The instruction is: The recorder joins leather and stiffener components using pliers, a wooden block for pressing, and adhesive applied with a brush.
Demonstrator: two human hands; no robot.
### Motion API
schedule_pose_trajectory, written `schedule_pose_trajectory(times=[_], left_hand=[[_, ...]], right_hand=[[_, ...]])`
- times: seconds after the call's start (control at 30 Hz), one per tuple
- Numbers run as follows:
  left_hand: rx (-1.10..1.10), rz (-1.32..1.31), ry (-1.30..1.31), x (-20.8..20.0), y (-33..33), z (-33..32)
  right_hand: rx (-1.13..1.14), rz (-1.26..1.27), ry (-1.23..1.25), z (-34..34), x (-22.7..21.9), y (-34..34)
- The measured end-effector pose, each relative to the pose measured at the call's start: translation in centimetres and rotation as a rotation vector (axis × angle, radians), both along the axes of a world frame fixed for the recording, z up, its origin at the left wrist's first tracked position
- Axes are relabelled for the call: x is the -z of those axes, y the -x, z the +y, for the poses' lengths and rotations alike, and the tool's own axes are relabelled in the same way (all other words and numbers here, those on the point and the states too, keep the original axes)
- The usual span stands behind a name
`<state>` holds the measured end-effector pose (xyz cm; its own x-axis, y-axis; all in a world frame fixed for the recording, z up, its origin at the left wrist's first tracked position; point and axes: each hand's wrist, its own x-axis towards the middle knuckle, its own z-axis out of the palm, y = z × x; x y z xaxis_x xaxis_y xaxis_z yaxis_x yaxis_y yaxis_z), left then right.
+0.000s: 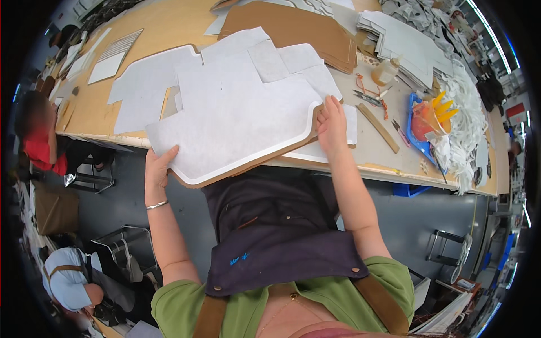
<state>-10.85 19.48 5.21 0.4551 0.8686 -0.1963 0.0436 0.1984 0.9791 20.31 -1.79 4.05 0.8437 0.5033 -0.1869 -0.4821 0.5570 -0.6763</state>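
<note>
Both my hands hold a large, irregularly cut white-faced panel [242,129] with a brown layer showing along its near edge. My left hand [159,168] grips its left corner, thumb on top and fingers hidden underneath. At the panel's right edge, my right hand [331,121] is closed around the border, its fingers bent. The near part of the panel juts past the table edge toward me. Beyond it lie more white cut pieces [149,76], partly covered; where the held panel ends among them is hard to tell.
Brown sheets [282,28] and stacked white pieces [403,42] lie farther back. To the right are a clear bottle [385,71], scissors [367,98], a wooden strip [377,128] and a blue tray [418,127]. One person in red [42,132] sits left; another [70,276] is lower left.
</note>
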Motion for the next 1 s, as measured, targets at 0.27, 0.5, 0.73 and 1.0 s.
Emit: schedule_pose_trajectory(times=[0.27,0.5,0.73,1.0], left_hand=[[-0.049,0.039,-0.318,-1.5,-1.8,-1.1],[0.044,0.217,-0.344,0.9,-2.7,1.5],[-0.059,-0.218,-0.364,-6.9,1.0,-0.8],[-0.075,-0.175,-0.188,-3.6,-1.8,-0.7]], right_hand=[[-0.326,-0.913,0.701,1.0,-3.7,-5.0],[-0.385,-0.818,0.775,3.6,-2.5,-9.9],[-0.293,-0.869,0.419,1.7,-9.8,-8.8],[-0.235,-0.803,0.457,3.3,-10.0,-11.0]])
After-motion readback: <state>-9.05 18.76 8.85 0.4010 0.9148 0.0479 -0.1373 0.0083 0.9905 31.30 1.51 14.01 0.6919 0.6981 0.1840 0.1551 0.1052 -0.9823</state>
